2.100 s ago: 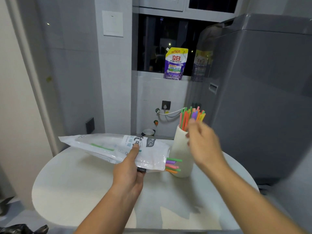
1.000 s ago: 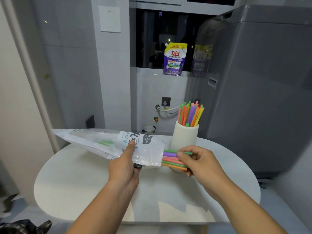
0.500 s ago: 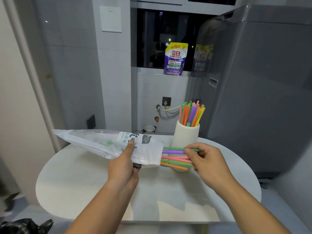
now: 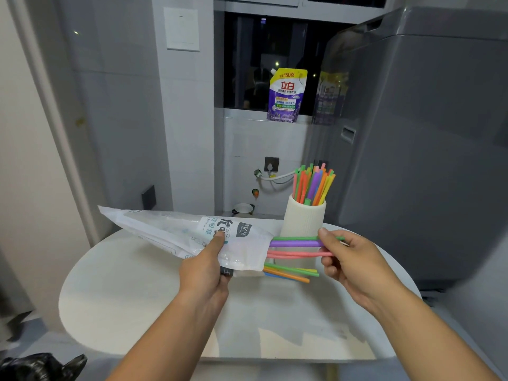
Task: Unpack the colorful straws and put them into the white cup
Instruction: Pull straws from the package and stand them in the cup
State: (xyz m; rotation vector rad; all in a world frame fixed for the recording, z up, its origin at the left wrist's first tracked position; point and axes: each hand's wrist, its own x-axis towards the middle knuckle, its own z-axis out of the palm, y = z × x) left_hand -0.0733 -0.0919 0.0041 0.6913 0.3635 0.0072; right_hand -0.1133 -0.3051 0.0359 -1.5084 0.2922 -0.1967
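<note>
My left hand [image 4: 204, 273] grips the white plastic straw bag [image 4: 176, 232] near its open end and holds it level above the round white table [image 4: 132, 298]. Colorful straws stick out of the bag's right end. My right hand [image 4: 349, 259] pinches a green, a purple and pink straws [image 4: 295, 244] by their tips, partly drawn out. Green, yellow, orange and blue straws [image 4: 288, 272] lie lower in the bag's mouth, untouched. Just behind stands the ribbed white cup [image 4: 303, 218], with several straws [image 4: 313, 184] upright in it.
A large grey appliance [image 4: 420, 138] stands close on the right, behind the cup. A purple detergent pouch [image 4: 286, 96] sits on the window ledge. A black bag [image 4: 41, 367] lies on the floor at the lower left. A tap and hose [image 4: 272, 176] hang on the back wall.
My right hand came down from the cup to the bag's mouth, took hold of a few straws and is drawing them out to the right. My left hand has kept the bag still.
</note>
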